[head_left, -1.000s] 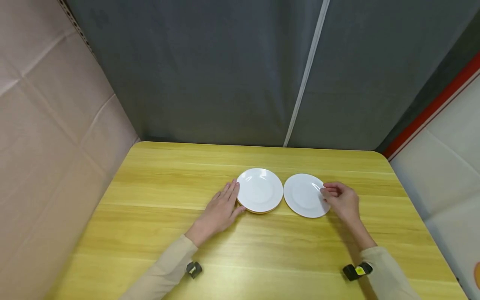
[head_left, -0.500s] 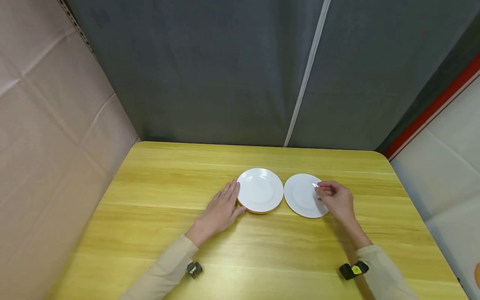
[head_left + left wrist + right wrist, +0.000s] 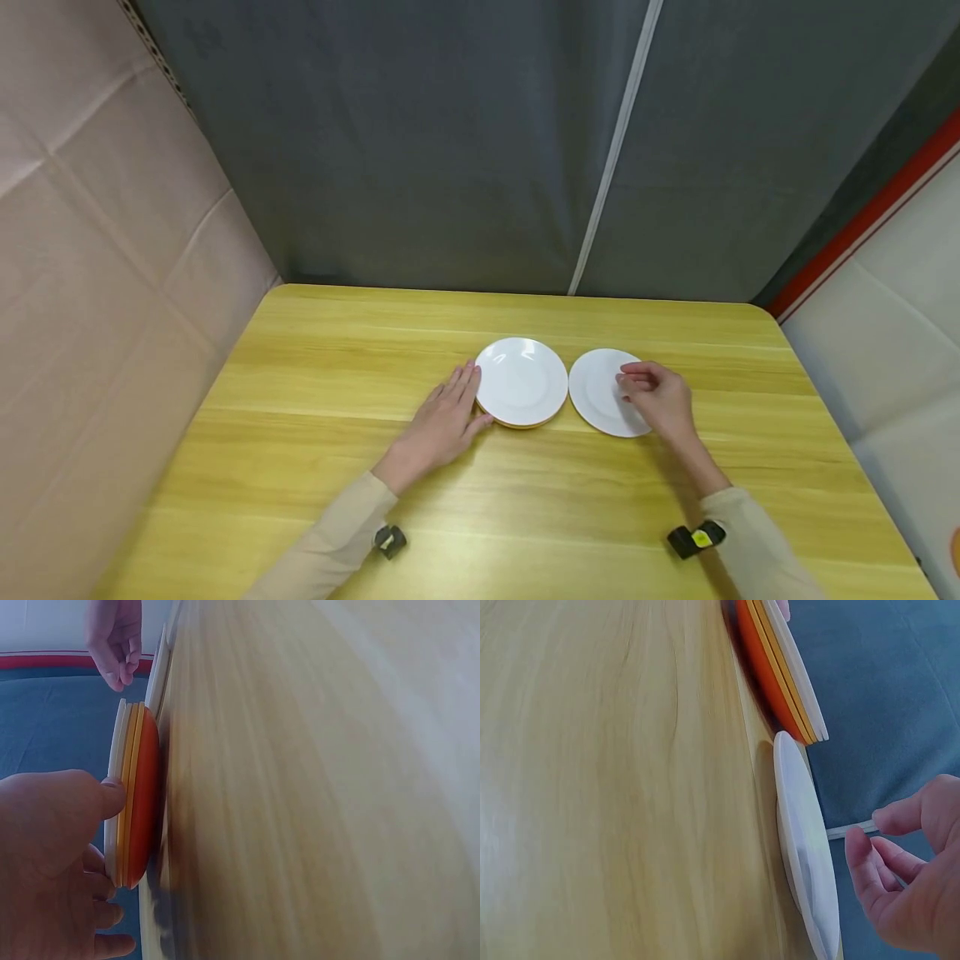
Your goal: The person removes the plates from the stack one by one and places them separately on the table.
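Note:
A stack of plates (image 3: 522,383) lies on the wooden table, a white one on top. Seen edge-on in the left wrist view, white rims lie over yellow-orange rims and a deeper orange dish (image 3: 144,806) at the bottom. My left hand (image 3: 441,423) rests against the stack's left edge, fingers extended and thumb at the near rim. Just right of the stack lies a single white plate (image 3: 598,392). Over its right part hovers my right hand (image 3: 663,403), fingers loosely bent and thumb apart; nothing is between them in the right wrist view.
The yellow wooden table (image 3: 315,350) reaches back to a dark grey curtain (image 3: 420,167). A pale cloth wall (image 3: 112,250) stands on the left, and a white panel with a red band (image 3: 862,217) on the right.
My right hand has moved left, from the single plate's right edge to farther over the plate. My left hand and the plates look nearly unchanged.

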`<state>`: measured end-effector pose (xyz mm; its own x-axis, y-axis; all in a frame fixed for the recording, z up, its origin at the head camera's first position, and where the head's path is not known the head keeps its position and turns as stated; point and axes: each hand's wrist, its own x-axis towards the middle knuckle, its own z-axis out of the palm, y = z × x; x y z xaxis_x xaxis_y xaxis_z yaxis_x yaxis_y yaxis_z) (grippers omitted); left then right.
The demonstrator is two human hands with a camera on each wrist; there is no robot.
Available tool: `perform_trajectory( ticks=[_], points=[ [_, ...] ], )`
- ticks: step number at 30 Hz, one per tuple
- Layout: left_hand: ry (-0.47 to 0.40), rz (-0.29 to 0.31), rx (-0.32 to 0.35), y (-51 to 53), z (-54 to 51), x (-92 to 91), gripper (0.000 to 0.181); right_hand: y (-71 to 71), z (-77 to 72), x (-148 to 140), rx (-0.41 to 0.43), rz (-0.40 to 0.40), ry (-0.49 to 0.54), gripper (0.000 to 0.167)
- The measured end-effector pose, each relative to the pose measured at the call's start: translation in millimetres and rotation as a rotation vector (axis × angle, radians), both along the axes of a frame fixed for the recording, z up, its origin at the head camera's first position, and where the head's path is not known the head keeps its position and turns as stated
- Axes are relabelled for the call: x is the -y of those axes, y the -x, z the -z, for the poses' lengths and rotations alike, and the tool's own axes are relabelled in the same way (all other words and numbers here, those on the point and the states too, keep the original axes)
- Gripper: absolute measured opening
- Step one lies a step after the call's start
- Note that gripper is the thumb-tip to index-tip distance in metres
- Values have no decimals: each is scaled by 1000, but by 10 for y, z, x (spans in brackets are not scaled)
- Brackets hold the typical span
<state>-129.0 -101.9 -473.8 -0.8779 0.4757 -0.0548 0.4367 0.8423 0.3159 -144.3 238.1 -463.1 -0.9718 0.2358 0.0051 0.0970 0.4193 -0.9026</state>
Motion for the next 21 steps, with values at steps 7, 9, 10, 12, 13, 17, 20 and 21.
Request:
perform_trajectory(
  ticks=[7,9,10,12,13,17,20,21],
  points=[
    [1,-1,-1,-3,-4,-6,83,12,-18,85,20,-14,15,23],
    [1,-2,-1,-2,-5,-6,83,14,-19,117,29,-18,25,23],
    [3,-3,0,-2,-4,-6,83,16,-17,133,31,-20,32,23],
    [4,-3,0,-1,-3,-5,83,25,0,164,30,-23,45,23],
    [4,-4,-1,-1,-4,-5,83,29,9,178,29,-25,48,22],
    [6,-7,-2,-2,1,-5,83,37,27,234,18,-35,59,21],
    [2,-12,2,-7,5,-5,83,38,22,269,16,-46,59,21],
    [0,-13,4,-10,5,-6,83,41,21,278,17,-48,60,21]
  ],
)
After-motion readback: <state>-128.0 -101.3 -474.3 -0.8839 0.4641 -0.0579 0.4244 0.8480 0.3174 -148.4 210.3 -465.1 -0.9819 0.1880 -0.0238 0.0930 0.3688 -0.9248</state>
